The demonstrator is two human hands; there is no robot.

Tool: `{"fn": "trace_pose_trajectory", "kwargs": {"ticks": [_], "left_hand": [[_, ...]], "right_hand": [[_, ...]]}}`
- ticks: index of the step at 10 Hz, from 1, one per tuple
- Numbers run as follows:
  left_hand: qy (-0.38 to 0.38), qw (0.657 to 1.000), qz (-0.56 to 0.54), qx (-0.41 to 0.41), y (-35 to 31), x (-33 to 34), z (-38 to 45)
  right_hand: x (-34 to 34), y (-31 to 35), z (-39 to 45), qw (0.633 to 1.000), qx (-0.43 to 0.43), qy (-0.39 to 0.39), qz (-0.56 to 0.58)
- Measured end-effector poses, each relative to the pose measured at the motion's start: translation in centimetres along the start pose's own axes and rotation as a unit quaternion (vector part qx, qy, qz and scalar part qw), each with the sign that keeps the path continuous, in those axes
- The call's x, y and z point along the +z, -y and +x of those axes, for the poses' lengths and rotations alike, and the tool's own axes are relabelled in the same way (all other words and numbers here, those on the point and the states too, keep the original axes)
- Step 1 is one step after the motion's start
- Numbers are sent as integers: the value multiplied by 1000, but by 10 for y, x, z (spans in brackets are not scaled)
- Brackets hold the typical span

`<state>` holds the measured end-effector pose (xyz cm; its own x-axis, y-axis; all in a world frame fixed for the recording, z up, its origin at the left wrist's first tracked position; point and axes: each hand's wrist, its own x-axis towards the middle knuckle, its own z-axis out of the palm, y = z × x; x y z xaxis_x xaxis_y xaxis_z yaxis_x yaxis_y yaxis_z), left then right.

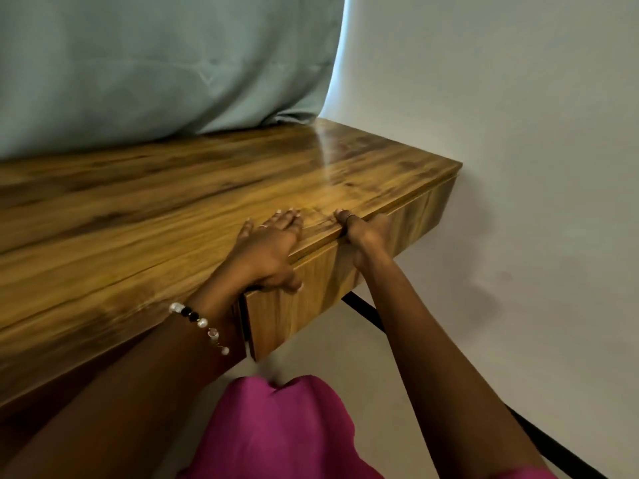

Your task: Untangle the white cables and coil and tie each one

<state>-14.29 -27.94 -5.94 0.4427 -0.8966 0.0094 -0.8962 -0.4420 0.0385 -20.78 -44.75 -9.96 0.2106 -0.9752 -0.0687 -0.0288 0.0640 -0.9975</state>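
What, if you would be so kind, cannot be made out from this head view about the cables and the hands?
- White cables: none in view.
- Drawer contents: hidden behind its wooden front, which stands only slightly out from the table.
- Right hand fingers: wrapped over the table edge, their tips hidden beneath it.
- Left hand and the tabletop grain: smeared by motion blur.
- Table's left end: cut off by the frame edge.

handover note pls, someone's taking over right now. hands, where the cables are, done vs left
Left hand: flat on the wooden desk top at its front edge, thumb down on the drawer front; holds nothing.
Right hand: fingers hooked over the desk's front edge near the right corner.
White cables: none in view. The drawer looks slightly ajar; its contents are hidden.
Done: nothing visible.
Left: find the cables, untangle them, coil and tie each.
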Motion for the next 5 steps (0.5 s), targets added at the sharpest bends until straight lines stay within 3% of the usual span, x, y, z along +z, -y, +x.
{"fn": "trace_pose_trajectory", "kwargs": {"ticks": [1,3,4,5], "left_hand": [[-47,999,6,-18,-5,5,2],[-117,989,87,-23,-25,8,10],[-59,992,106,25,-9,-20,13],[58,987,-146,31,23,-62,18]], "right_hand": [[-1,8,-3,997,12,35,65],[1,5,8,997,12,29,64],[11,15,9,991,-59,10,-117],[36,45,-8,921,-170,-11,-351]]}}
